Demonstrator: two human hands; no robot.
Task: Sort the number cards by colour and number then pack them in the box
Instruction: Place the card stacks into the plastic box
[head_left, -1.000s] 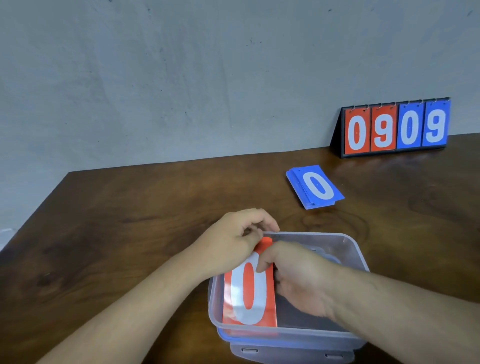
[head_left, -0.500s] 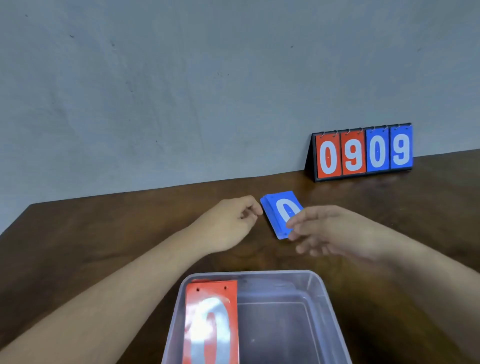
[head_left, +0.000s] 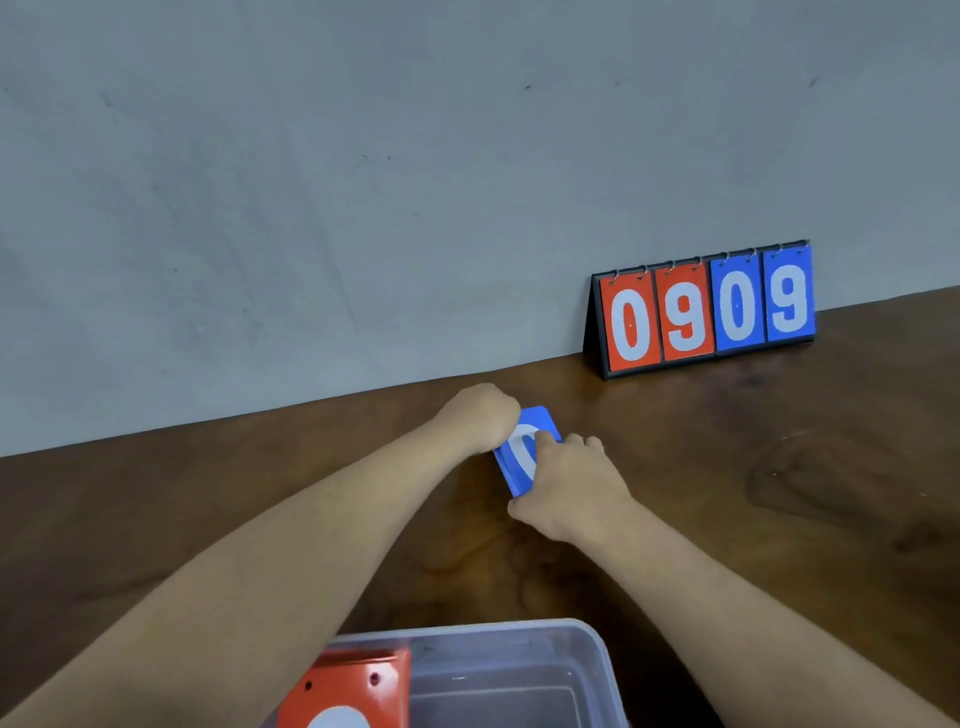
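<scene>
A stack of blue number cards (head_left: 524, 447) with a white 0 on top lies on the brown table, past the box. My left hand (head_left: 480, 415) grips the stack's far left edge with curled fingers. My right hand (head_left: 569, 486) holds its near right side, thumb under the near end and fingers over the top. Most of the stack is hidden by both hands. The clear plastic box (head_left: 587, 654) sits at the bottom of view. A stack of red cards (head_left: 358, 686) with a white digit lies in its left part.
A black flip scoreboard (head_left: 704, 309) showing red 0 9 and blue 0 9 stands at the back right against the grey wall (head_left: 363, 182). The wooden table (head_left: 779, 493) stretches to the right and left of my arms.
Both hands left the red cards in the box, reached forward, and now hold the blue stack. My view tilted up, so the box dropped to the bottom edge.
</scene>
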